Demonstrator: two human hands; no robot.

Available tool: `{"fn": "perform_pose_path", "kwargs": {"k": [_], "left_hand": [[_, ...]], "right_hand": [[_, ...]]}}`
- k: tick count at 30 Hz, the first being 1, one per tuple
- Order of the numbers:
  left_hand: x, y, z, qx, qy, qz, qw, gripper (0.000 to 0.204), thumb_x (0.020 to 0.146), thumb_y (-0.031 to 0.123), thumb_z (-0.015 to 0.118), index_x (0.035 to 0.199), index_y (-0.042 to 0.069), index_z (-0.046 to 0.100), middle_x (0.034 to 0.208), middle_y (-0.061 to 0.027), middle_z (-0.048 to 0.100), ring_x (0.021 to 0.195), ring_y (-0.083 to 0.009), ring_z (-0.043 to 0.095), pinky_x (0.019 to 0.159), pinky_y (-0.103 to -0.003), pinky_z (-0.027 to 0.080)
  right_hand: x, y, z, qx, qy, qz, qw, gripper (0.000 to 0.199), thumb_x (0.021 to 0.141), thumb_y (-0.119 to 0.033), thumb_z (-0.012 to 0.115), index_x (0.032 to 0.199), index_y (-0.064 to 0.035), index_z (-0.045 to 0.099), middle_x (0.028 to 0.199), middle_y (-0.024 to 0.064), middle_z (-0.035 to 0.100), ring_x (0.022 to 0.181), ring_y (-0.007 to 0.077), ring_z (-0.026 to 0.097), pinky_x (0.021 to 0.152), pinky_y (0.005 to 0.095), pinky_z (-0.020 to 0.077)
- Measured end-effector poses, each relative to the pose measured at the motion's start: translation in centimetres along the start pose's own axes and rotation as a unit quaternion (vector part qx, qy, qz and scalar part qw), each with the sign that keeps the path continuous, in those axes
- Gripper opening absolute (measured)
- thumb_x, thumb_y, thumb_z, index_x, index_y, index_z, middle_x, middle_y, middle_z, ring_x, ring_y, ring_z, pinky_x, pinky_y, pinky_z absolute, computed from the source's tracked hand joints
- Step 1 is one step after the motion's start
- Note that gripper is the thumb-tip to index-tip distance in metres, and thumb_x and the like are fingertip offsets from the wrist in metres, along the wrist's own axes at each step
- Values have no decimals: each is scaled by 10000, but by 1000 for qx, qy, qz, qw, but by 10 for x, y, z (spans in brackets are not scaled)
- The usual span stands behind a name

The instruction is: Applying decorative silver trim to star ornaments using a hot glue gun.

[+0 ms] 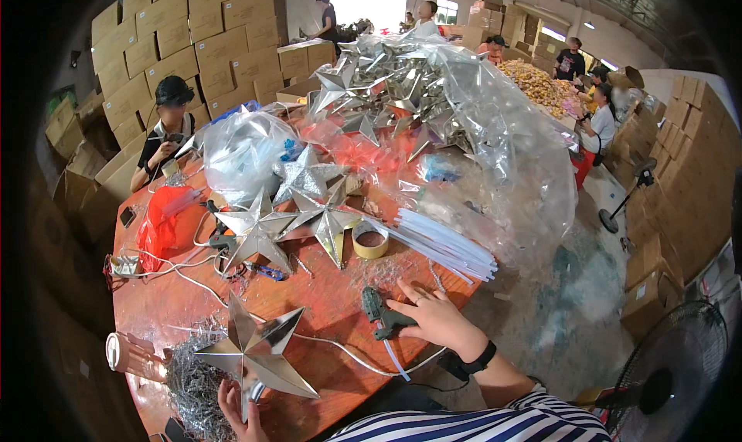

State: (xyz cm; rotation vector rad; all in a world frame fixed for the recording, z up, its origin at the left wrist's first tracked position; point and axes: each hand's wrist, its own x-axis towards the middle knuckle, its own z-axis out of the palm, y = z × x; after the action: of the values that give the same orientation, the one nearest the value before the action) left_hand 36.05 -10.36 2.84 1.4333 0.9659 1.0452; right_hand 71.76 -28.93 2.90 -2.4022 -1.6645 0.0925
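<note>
A shiny silver five-pointed star [255, 353] is tilted up at the table's near left. My left hand [241, 417] is closed on its lower point, fingers on one side and thumb on the other. To the right, a dark green hot glue gun [376, 312] lies on the table with a glue stick coming out of its back. My right hand [437, 318], with a black band at the wrist, reaches over the gun. Its fingers are spread, and the fingertips touch the handle. A white cord [340, 348] runs across the wood between the two hands.
Silver tinsel [197, 384] and a pink cup [135, 355] stand beside the star. Farther off are a tape roll [370, 239], clear glue sticks [444, 245], finished stars [259, 229] and a plastic-covered star heap [402, 79]. A person [166, 125] sits across; a fan [665, 372] stands right.
</note>
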Motion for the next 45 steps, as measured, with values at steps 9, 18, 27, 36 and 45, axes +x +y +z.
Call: {"fn": "perform_pose_path", "kwargs": {"k": [9,18,27,36,45], "left_hand": [[12,-30,-12,-87,59,5,994,496,980,130,553,1421,99,327,1185,-61,529,937,-109,572,759,-233,476],[20,-34,-22,-194,95,-54,975,437,994,146,546,1381,98,349,1113,-67,548,791,-111,576,692,-228,497],[18,-26,-29,-190,59,16,980,321,992,124,500,1290,74,392,1136,-94,472,881,-151,549,772,-251,471],[17,-32,10,-136,152,47,978,282,974,74,552,1245,89,471,962,-67,541,698,-135,468,620,-244,399],[16,-35,43,-83,140,115,980,267,977,68,546,1233,84,473,952,-69,543,692,-134,466,614,-243,396]], "right_hand": [[12,-15,-9,22,2,6,1000,515,750,-172,753,1228,-103,574,1417,123,471,1290,342,450,1022,494,412],[21,-34,0,-26,-28,56,998,455,766,-95,701,1186,-55,531,1364,192,500,1283,357,473,1025,462,418],[25,-35,10,-69,7,42,997,220,813,-36,598,1019,-12,523,1194,220,572,1145,394,566,936,479,469],[22,-27,4,-7,-20,37,999,412,741,-62,689,1120,-2,538,1268,197,529,1187,389,509,954,461,469],[13,10,17,107,84,-45,990,534,717,-200,756,1202,-77,570,1282,122,535,1218,332,470,1010,453,402]]}}
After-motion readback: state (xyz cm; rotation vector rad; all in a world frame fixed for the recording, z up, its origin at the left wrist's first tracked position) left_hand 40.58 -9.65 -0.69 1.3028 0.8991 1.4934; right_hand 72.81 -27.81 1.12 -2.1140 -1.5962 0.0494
